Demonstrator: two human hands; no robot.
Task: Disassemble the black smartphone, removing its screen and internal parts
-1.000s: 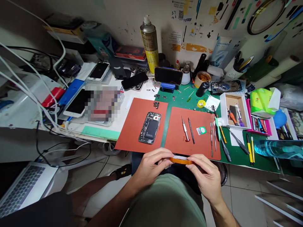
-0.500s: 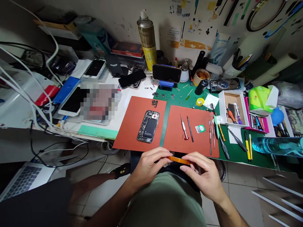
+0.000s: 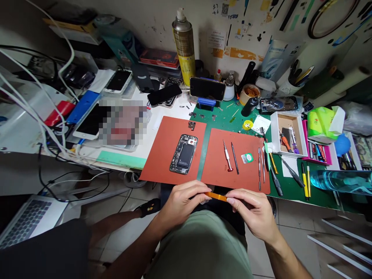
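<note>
A narrow, shiny strip of orange tape (image 3: 217,197) spans the gap between my hands, in front of the table edge and above my lap. My left hand (image 3: 186,199) pinches its left end between thumb and fingers. The other end is pinched by my right hand (image 3: 252,209), thumb on the near side. Beyond them, an opened phone (image 3: 184,154) lies on the left brown mat (image 3: 158,155), its battery and boards exposed. On the right brown mat (image 3: 215,170) are a small screwdriver (image 3: 227,155), a dark thin pry tool (image 3: 235,158) and a green-and-white sticker (image 3: 247,158).
Tweezers (image 3: 263,164), brushes and pens lie toward the right, beside a white box (image 3: 303,143) of tools and a blue bottle (image 3: 340,181). A propped phone (image 3: 207,89) and a spray can (image 3: 184,50) stand behind. Another person's leg (image 3: 116,226) is at left.
My right thumb and fingers have closed onto the tape's right end, covering more of it. My left hand keeps its pinch. The whole view has shifted slightly.
</note>
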